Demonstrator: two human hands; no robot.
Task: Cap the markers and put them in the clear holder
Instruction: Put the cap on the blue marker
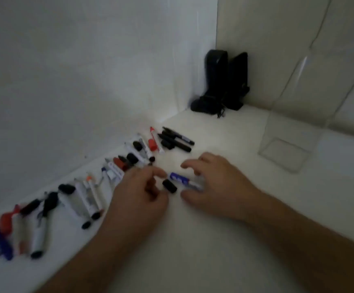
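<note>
A blue-and-white marker [183,180] lies between my hands, and my right hand [212,182] curls over its right end, gripping it. A loose black cap [169,186] sits just below the marker's left end. My left hand [139,197] hovers beside the cap with fingers pinched near the marker's tip; whether it touches anything is unclear. Several markers and caps [87,197] lie in a row along the left wall, red, black, blue and white. The clear holder [286,132] stands at the right, hard to see.
A black object [224,83] stands in the far corner against the white walls. Black markers [177,139] lie at the far end of the row. The surface [193,240] is white, bounded by a wall on the left and a padded back.
</note>
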